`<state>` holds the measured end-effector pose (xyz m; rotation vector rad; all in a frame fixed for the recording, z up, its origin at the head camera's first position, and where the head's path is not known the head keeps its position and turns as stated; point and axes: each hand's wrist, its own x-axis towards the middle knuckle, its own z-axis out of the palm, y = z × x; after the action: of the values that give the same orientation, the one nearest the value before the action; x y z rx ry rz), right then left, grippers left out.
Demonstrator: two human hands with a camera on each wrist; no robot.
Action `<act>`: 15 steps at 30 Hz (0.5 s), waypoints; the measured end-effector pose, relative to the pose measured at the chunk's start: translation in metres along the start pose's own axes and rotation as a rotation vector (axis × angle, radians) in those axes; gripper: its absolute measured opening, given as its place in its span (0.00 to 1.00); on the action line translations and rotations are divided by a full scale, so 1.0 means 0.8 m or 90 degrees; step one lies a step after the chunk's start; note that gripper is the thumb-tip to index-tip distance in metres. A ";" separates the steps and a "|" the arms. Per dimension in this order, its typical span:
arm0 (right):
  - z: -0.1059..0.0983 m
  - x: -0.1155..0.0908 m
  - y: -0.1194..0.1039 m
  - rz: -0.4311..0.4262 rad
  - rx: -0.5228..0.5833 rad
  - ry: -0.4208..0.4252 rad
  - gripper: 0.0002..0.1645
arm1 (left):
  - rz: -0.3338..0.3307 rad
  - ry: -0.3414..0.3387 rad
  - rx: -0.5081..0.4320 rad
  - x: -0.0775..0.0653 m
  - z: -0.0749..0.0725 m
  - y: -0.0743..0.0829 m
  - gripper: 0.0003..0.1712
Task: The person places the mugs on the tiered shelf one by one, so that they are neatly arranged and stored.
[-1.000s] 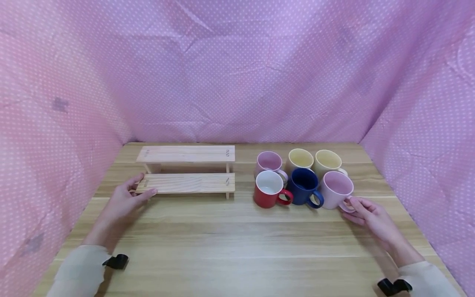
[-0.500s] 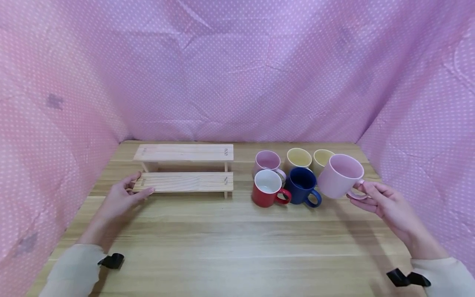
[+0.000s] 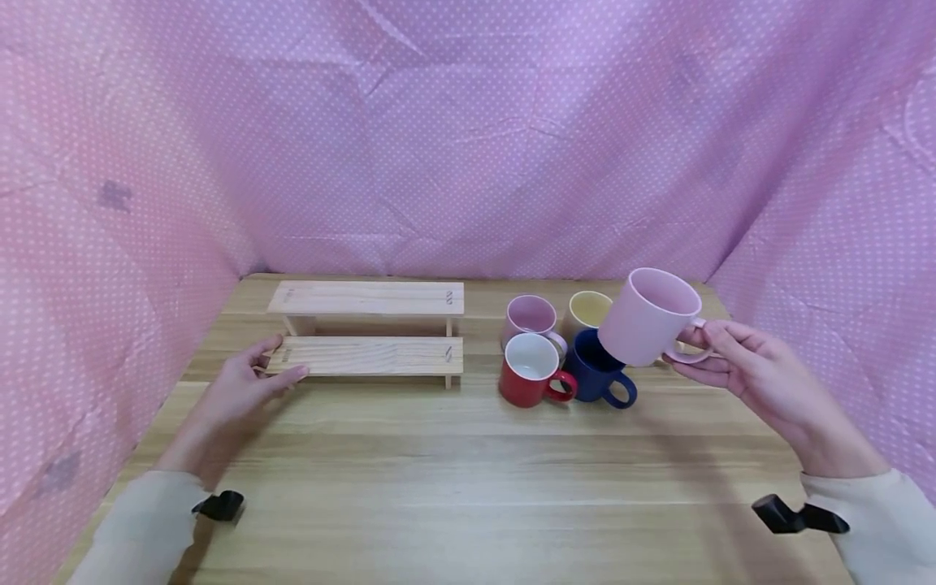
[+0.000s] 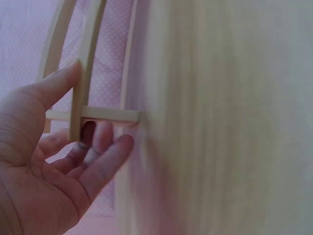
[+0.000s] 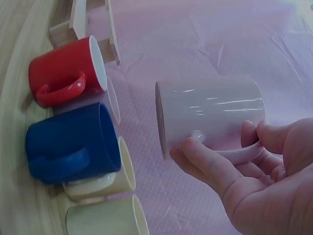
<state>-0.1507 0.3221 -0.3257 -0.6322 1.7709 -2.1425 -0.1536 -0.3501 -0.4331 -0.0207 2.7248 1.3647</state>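
My right hand (image 3: 760,374) holds a light pink mug (image 3: 636,329) by its handle, raised above the other mugs and tilted a little. In the right wrist view thumb and fingers pinch the handle, with a fingertip against the mug's side. At the left, my left hand (image 3: 237,386) grips the left end of the lower wooden shelf (image 3: 366,356), thumb at the front edge and a finger at the back. Under the raised mug stands a blue mug (image 3: 585,378), partly covered by it in the head view. Beside that is a red mug (image 3: 519,388) with a white inside.
Behind the red mug stands another pink mug (image 3: 531,313). A yellow mug (image 3: 589,309) is behind the blue one, and a second yellow mug (image 5: 100,218) shows in the right wrist view. The taller wooden shelf (image 3: 366,297) stands behind the lower one. Polka-dot cloth (image 3: 468,146) surrounds the table.
My right hand has lifted the pink mug off the table from the row's right end, then moved it up and left over the blue mug. My left hand stays at the shelf.
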 end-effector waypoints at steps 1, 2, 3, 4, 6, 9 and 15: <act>0.004 0.005 -0.001 0.002 0.001 -0.005 0.21 | 0.000 -0.008 0.012 0.000 -0.002 0.001 0.55; 0.007 0.010 -0.002 0.004 -0.001 -0.008 0.21 | 0.002 -0.017 0.027 0.000 -0.005 0.001 0.55; 0.011 0.015 -0.003 0.007 -0.005 -0.009 0.21 | 0.005 -0.025 0.033 0.001 -0.007 0.001 0.54; 0.015 0.019 -0.004 0.009 -0.009 -0.010 0.21 | 0.008 -0.031 0.034 0.002 -0.009 0.001 0.54; 0.022 0.028 -0.007 0.017 -0.010 -0.013 0.20 | 0.021 -0.035 0.032 0.003 -0.012 -0.002 0.52; 0.033 0.042 -0.009 0.028 -0.010 -0.023 0.20 | 0.047 -0.042 -0.001 0.004 -0.014 -0.007 0.49; 0.060 0.071 -0.008 0.032 0.014 -0.035 0.16 | 0.066 -0.057 -0.078 0.003 -0.016 -0.016 0.44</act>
<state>-0.1756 0.2552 -0.3040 -0.6280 1.7138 -2.0883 -0.1565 -0.3678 -0.4365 0.1715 2.5993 1.5189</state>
